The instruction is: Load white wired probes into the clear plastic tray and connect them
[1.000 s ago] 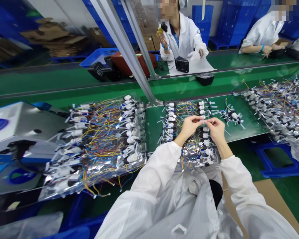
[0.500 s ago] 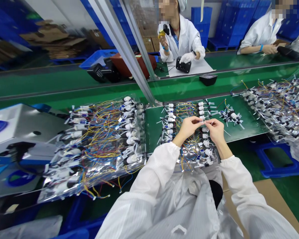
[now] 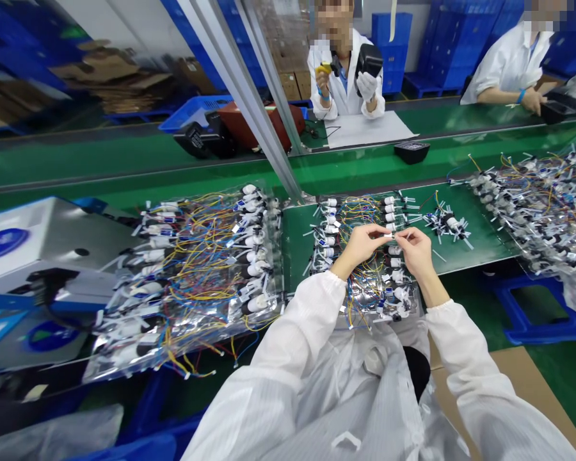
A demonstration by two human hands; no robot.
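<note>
My left hand (image 3: 362, 244) and my right hand (image 3: 415, 248) meet above a clear tray (image 3: 362, 296) of small wired parts with yellow, blue and red leads. Both pinch a small white piece (image 3: 390, 235) between fingertips, the left from the left side, the right from the right. Rows of white-capped parts (image 3: 327, 232) lie under and left of my hands on the green bench (image 3: 297, 237). Both arms are in white coat sleeves.
A big tray of wired parts (image 3: 196, 269) lies to the left, another heap (image 3: 537, 205) to the right, a loose cluster (image 3: 446, 224) between. A grey machine (image 3: 43, 256) stands far left. Metal posts (image 3: 249, 96) rise ahead. Beyond the conveyor, two people in white coats work; a black device (image 3: 411, 152) rides the belt.
My hands have barely shifted, still pinching the small piece. The person across the belt has lifted a black device from the table up to chest height.
</note>
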